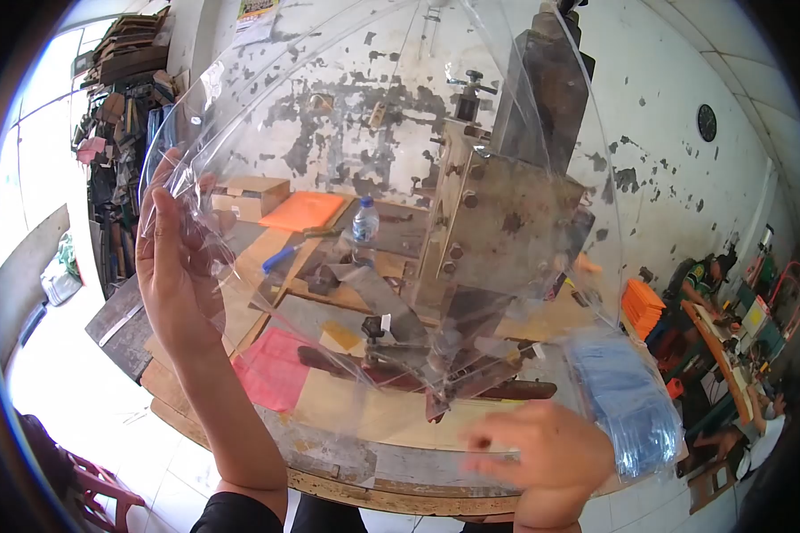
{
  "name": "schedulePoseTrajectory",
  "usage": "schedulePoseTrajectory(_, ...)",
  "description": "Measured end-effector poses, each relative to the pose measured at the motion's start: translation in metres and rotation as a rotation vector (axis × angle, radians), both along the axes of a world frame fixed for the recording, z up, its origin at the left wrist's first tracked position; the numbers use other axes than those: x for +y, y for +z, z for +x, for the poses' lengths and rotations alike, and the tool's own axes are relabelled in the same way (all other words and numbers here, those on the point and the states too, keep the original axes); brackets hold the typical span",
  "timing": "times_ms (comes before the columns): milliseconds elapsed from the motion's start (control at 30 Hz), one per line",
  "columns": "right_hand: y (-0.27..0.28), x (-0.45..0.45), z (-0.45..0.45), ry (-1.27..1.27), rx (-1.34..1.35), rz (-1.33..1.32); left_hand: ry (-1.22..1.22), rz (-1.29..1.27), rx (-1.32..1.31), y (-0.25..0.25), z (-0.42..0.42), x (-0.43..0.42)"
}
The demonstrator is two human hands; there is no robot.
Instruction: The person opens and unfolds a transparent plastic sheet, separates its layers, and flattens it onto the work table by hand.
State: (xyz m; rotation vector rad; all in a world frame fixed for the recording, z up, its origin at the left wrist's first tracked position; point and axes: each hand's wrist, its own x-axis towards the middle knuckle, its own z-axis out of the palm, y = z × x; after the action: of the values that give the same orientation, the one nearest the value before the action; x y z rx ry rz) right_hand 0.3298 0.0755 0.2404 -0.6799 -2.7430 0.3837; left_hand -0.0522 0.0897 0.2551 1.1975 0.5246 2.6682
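A large transparent plastic sheet is raised in front of me, spreading across much of the view. Its crumpled left edge is gripped by my left hand, held upright at the left. My right hand is low over the table's front edge, slightly blurred. Its thumb and fingers look apart, and I see nothing between them. Behind the sheet stands a tall metal press machine. Under its lower part lie a pink sheet and a pale yellow strip.
A stack of bluish clear plastic pieces lies at the table's right. Farther back are a water bottle, an orange sheet, a cardboard box and a blue-handled tool. Other people sit at a bench far right.
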Motion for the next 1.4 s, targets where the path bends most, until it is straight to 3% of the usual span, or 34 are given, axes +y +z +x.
schedulePoseTrajectory(33,-0.003,0.007,-0.005,-0.002,-0.001,0.003,0.005,-0.023,-0.03,-0.001,-0.001,0.001)
schedulePoseTrajectory(100,-0.002,0.019,-0.016,-0.116,0.289,0.081,0.01,-0.035,-0.019,-0.003,-0.002,0.002)
schedulePoseTrajectory(133,-0.005,0.021,-0.017,-0.134,0.42,-0.166,0.015,-0.042,-0.016,-0.004,-0.002,0.003)
schedulePoseTrajectory(167,-0.003,0.023,-0.022,-0.131,0.416,-0.164,0.02,-0.048,-0.012,-0.005,-0.002,0.004)
schedulePoseTrajectory(233,0.001,0.028,-0.034,-0.013,0.643,0.091,-0.006,-0.023,-0.14,-0.004,0.0,0.007)
schedulePoseTrajectory(267,0.002,0.034,-0.033,-0.011,0.639,0.094,-0.006,-0.02,-0.144,-0.003,-0.001,0.005)
schedulePoseTrajectory(333,0.001,0.047,-0.026,0.265,0.539,0.153,-0.006,-0.042,-0.228,-0.005,-0.009,0.001)
schedulePoseTrajectory(367,0.0,0.048,-0.025,0.265,0.536,0.154,-0.006,-0.049,-0.256,-0.008,-0.015,0.002)
schedulePoseTrajectory(433,-0.004,0.047,-0.023,0.301,0.35,-0.031,0.248,-0.002,-0.193,-0.021,-0.034,0.014)
schedulePoseTrajectory(467,-0.005,0.045,-0.025,0.3,0.35,-0.033,0.136,0.038,-0.155,-0.025,-0.035,0.013)
schedulePoseTrajectory(567,-0.006,0.029,-0.026,0.13,0.557,0.07,0.089,-0.025,-0.245,-0.018,-0.034,0.012)
schedulePoseTrajectory(633,-0.004,0.013,-0.008,-0.071,0.514,-0.177,0.084,-0.005,-0.284,-0.012,-0.018,0.011)
schedulePoseTrajectory(667,-0.007,0.007,-0.006,-0.069,0.509,-0.176,0.08,-0.01,-0.278,-0.007,-0.009,0.008)
schedulePoseTrajectory(767,-0.011,-0.007,-0.005,-0.144,0.659,-0.191,0.057,-0.035,-0.308,-0.003,0.0,0.004)
schedulePoseTrajectory(833,-0.012,-0.015,-0.013,-0.289,0.97,-0.058,0.016,-0.007,-0.163,-0.004,0.003,0.004)
schedulePoseTrajectory(867,-0.018,-0.006,-0.013,-0.26,1.094,0.048,0.001,0.003,-0.115,-0.004,0.004,0.005)
schedulePoseTrajectory(1000,-0.01,0.003,-0.016,-0.156,1.372,0.012,0.171,-0.083,-0.148,0.002,0.001,0.011)
schedulePoseTrajectory(1033,-0.011,0.002,-0.013,-0.155,1.373,0.012,0.176,-0.082,-0.127,0.001,-0.001,0.011)
schedulePoseTrajectory(1100,-0.014,0.003,-0.003,-0.414,1.19,0.242,0.183,-0.084,-0.102,0.002,0.001,0.012)
schedulePoseTrajectory(1233,-0.001,-0.007,0.016,-0.257,1.107,0.192,0.188,-0.058,-0.031,-0.001,0.006,0.016)
schedulePoseTrajectory(1300,0.014,-0.017,0.034,-0.28,0.609,-0.153,0.219,-0.109,-0.042,0.001,0.009,0.015)
schedulePoseTrajectory(1333,0.013,-0.015,0.038,-0.283,0.609,-0.152,0.228,-0.126,-0.046,0.003,0.011,0.015)
schedulePoseTrajectory(1400,0.007,-0.011,0.046,-0.192,0.724,-0.403,0.217,-0.111,-0.103,0.007,0.016,0.018)
